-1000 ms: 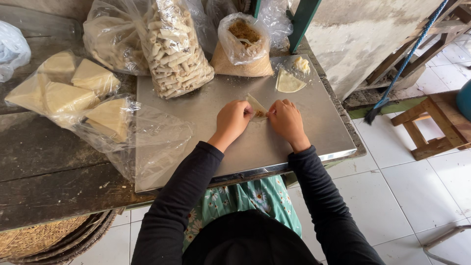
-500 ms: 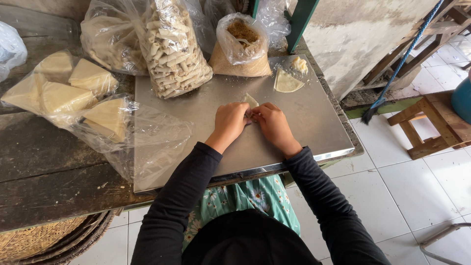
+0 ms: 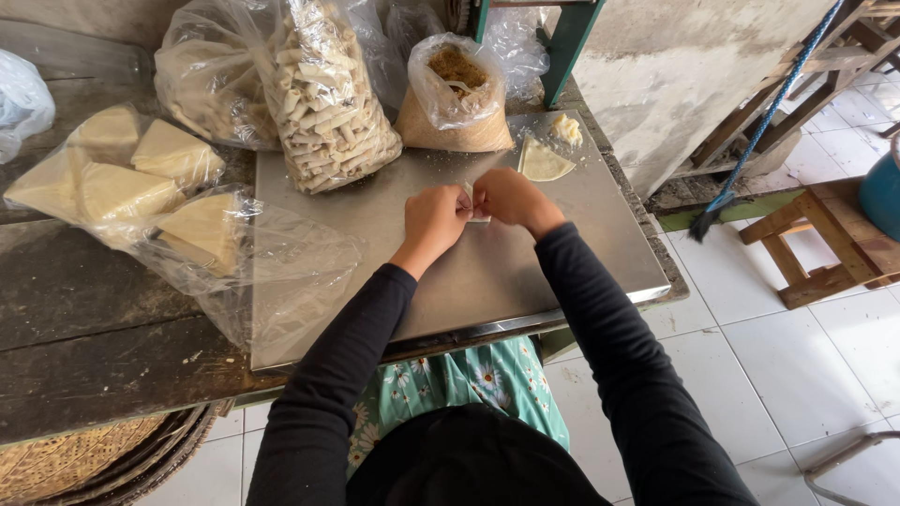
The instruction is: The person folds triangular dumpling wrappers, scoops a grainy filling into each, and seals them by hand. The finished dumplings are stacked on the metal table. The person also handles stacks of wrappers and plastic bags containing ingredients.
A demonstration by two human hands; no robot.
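Observation:
My left hand (image 3: 434,218) and my right hand (image 3: 507,200) meet over a steel tray (image 3: 394,211) and pinch a small pale pastry wrapper (image 3: 472,199) between their fingertips. Most of the wrapper is hidden by the fingers. Beyond my right hand lies a loose triangular wrapper (image 3: 543,162) beside a small lump of paste (image 3: 566,128). Behind the hands stand a bag of brown filling (image 3: 457,98) and a big clear bag of finished rolls (image 3: 323,103).
Plastic bags of triangular wrapper stacks (image 3: 141,183) lie on the dark wooden table (image 3: 84,309) at left. A woven basket (image 3: 66,459) sits below it. At right are a white tiled floor, a wooden stool (image 3: 825,244) and a broom handle (image 3: 759,122).
My hands have drawn together and moved slightly away from me along the tray, closing over the wrapper that was earlier stretched out between them.

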